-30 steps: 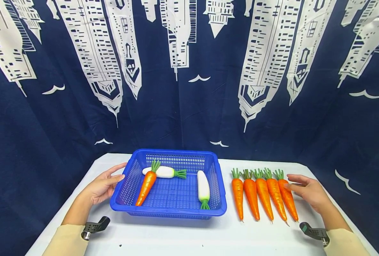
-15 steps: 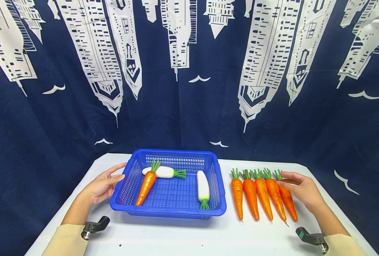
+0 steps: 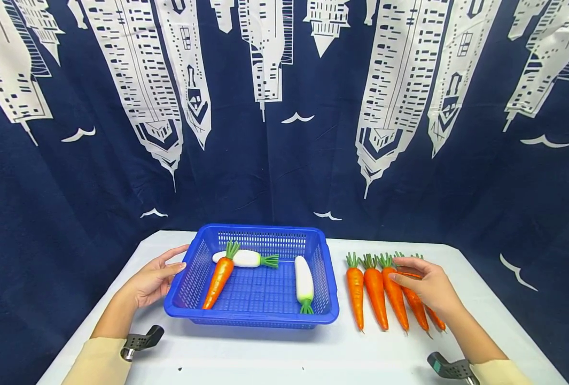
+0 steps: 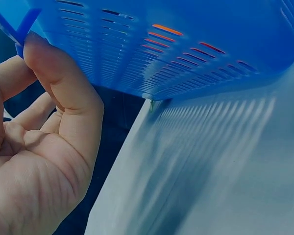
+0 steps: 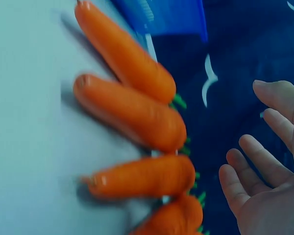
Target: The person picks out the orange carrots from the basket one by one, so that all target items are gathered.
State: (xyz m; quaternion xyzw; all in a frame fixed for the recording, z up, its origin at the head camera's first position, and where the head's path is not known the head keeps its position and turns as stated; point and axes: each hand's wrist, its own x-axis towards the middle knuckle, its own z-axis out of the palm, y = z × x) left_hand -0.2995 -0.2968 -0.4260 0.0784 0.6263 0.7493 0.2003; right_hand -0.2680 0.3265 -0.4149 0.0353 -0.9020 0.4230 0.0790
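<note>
My left hand (image 3: 156,279) is at the left rim of a blue plastic basket (image 3: 260,319), thumb and forefinger gripping its edge; in the left wrist view the thumb (image 4: 63,78) bends up to the lip. Inside the basket lie a carrot (image 3: 219,282) and two white radishes, one (image 3: 247,259) across the back, the other (image 3: 305,278) at the right. My right hand (image 3: 430,286) hovers with parted, loosely bent fingers over the row of carrots (image 3: 374,294), covering parts of the two rightmost. In the right wrist view its palm (image 5: 269,205) holds nothing, beside the carrots (image 5: 132,115).
Several carrots lie side by side right of the basket, leafy tops toward the back. All stand on a white table (image 3: 246,358). Behind it hangs a navy curtain (image 3: 274,176) printed with white buildings and birds. Each wrist wears a black camera mount (image 3: 142,338).
My right hand has moved left along the carrot row, from the rightmost carrot to above the middle and right ones. The left hand and basket have stayed in place.
</note>
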